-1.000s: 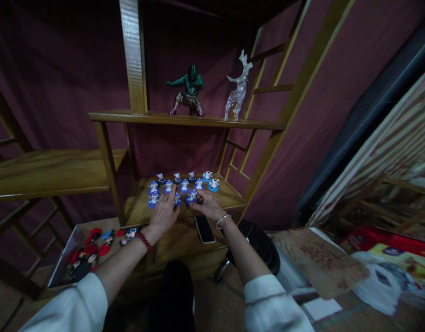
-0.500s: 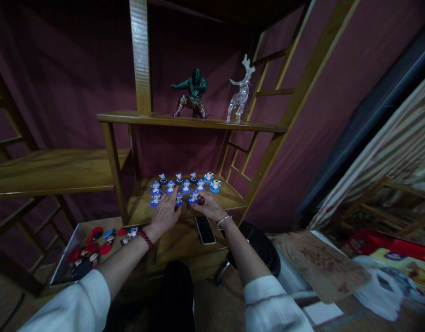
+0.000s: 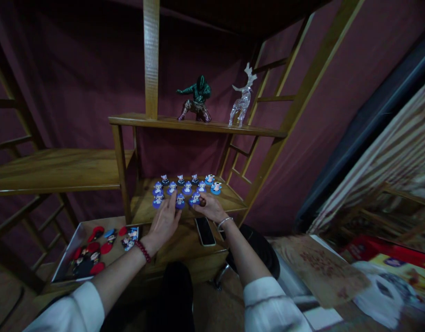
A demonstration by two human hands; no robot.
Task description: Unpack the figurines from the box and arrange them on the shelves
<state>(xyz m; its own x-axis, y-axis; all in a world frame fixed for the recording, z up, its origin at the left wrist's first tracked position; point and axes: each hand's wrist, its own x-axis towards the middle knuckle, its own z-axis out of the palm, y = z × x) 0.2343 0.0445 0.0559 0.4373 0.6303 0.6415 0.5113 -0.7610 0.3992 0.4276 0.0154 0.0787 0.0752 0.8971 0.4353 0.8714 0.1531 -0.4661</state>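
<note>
Small purple-and-white figurines on round bases stand in rows on the lower wooden shelf. My right hand (image 3: 212, 208) has its thumb and fingers closed around the base of a purple figurine (image 3: 194, 198) at the right end of the front row. Just left of that one is another purple figurine (image 3: 180, 201). Beside it my left hand (image 3: 164, 220) reaches in with fingers stretched out, seemingly touching its left edge; part of the front row is hidden behind these fingers. Behind are more purple figurines (image 3: 187, 187), several dark-based ones (image 3: 180, 180) and two blue-based ones (image 3: 216, 187).
A black phone (image 3: 206, 231) lies at the front, below my right hand. To the left, an open box (image 3: 64, 251) holds several red and blue figurines. On the upper shelf (image 3: 157, 122) stand a green crouching statue (image 3: 198, 97) and a clear deer (image 3: 242, 101). A black stool (image 3: 257, 251) is at right.
My left hand has drawn back slightly down and left, showing more of the figurine beside it. My right hand stays on its figurine. The view has shifted a little.
</note>
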